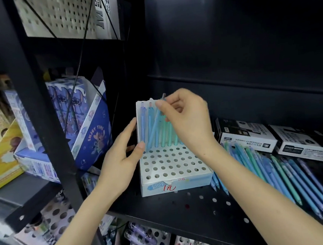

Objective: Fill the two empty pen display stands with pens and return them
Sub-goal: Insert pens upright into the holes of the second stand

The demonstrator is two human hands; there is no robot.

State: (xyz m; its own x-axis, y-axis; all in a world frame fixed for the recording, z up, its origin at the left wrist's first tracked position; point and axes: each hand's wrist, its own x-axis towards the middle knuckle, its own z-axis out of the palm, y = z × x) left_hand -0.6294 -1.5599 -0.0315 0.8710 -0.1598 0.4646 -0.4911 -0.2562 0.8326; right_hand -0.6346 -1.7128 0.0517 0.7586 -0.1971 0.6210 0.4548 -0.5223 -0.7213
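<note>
A white pen display stand (171, 165) with rows of round holes sits on the black shelf (182, 210). Several blue and green pens stand in its back row against its upright back panel. My left hand (121, 163) grips the stand's left side, thumb on the holed top. My right hand (187, 116) pinches the top of a tilted blue pen (154, 130) whose tip is at a back-row hole. A heap of loose blue and green pens (286, 174) lies on the shelf to the right of the stand, partly under my right forearm.
Two black-and-white marker boxes (247, 133) lie behind the loose pens at the right. Blue cartoon stationery boxes (92, 134) fill the neighbouring shelf bay at the left, beyond a black upright post (48, 130). More holed stands with pens show on the shelf below.
</note>
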